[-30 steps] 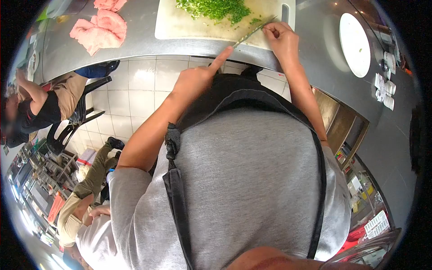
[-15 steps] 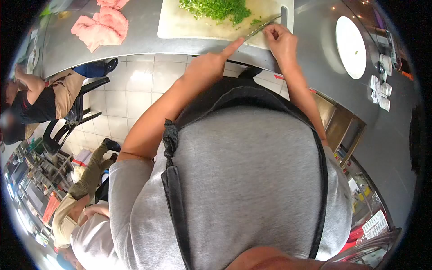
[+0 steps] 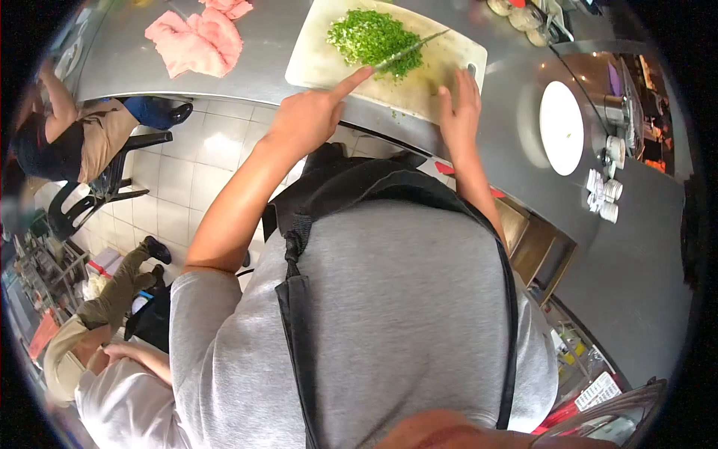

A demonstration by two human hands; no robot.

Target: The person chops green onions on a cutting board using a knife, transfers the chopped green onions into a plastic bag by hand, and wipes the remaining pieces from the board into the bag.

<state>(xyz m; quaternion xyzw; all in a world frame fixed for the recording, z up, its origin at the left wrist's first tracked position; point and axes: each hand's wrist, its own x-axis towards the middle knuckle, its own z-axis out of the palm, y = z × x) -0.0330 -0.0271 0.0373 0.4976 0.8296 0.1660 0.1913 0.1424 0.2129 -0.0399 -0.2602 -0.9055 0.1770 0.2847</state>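
My left hand point(image 3: 308, 116) is closed around a knife handle, with the index finger stretched forward along the knife. The thin knife blade point(image 3: 411, 51) lies across the right side of a heap of finely chopped green onion point(image 3: 366, 34). Beneath the heap is a white cutting board point(image 3: 303, 63), set at a slant on the counter, with a grip slot near its right end. My right hand point(image 3: 460, 112) is at the board's right front edge, fingers extended and apart, holding nothing. The knife handle is hidden inside my left hand.
Pink cloths point(image 3: 196, 45) lie on the steel counter point(image 3: 120, 60) to the left. To the right are a white oval plate point(image 3: 561, 129) and stacked small white cups point(image 3: 604, 194). Glass jars point(image 3: 523, 19) stand at the back. People and a black chair point(image 3: 112, 176) are at left.
The knife has moved from the board's right end onto the green onion. My right hand, pinched near the blade before, has come away and opened. The whole view has shifted.
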